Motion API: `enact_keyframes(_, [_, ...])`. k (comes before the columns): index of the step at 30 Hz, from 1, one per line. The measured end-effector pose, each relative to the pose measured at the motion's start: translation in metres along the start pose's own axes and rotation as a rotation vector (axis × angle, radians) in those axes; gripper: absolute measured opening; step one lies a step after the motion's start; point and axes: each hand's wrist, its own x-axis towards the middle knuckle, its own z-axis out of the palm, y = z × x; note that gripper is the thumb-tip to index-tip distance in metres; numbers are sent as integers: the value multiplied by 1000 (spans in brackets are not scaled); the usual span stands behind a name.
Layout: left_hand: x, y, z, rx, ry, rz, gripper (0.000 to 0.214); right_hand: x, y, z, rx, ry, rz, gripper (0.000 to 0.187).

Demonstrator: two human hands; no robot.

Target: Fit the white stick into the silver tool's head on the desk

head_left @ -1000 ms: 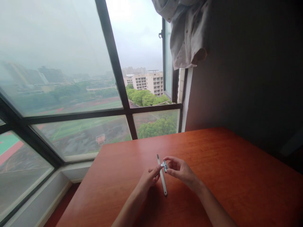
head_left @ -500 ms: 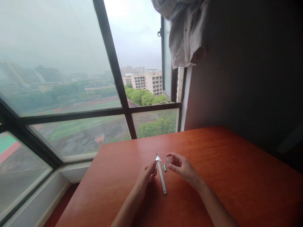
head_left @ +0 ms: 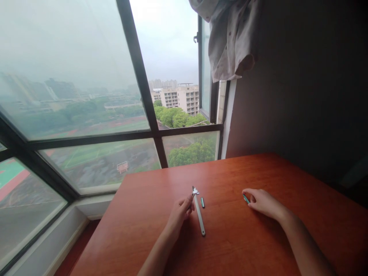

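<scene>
Razor handle gleams silver at its wider upper end.

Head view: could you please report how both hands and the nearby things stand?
Left hand gripping silver-headed tool. Right hand pinching small greenish piece. Similar piece and pale stick lying on table between hands.

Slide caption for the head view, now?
Left hand holds a silver-headed tool; right hand pinches a small green piece at a reddish-brown table.
</scene>
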Motion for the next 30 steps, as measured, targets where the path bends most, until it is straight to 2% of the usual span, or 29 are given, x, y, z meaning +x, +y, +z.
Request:
enact_keyframes(3, [1,1,1,6,-6,-10,62,-3,6,-5,-28,-42,3,37])
enact_keyframes(7, [4,-3,-2,11,-16,-2,60,-3,9,-6,-30,-50,33,44])
enact_keyframes(11, [5,-6,-3,-8,-28,18,57,-1,-1,-3,-55,-2,23,44])
enact_keyframes(14, [4,-5,-3,-54,-6,27,54,-2,-32,6,-59,39,-45,35])
enact_keyframes(18, [2,-1,-1,-125,36,36,49,-5,-92,31,-25,69,-164,15])
enact_keyframes(22, [1,1,0,-124,31,42,48,-10,-144,60,-70,42,-176,16])
enact_keyframes(25, [2,-1,-1,-105,35,39,49,-14,-166,78,-148,54,-137,15])
enact_keyframes(30, [2,-2,0,-94,50,51,50,-20,-182,94,-226,61,-146,29])
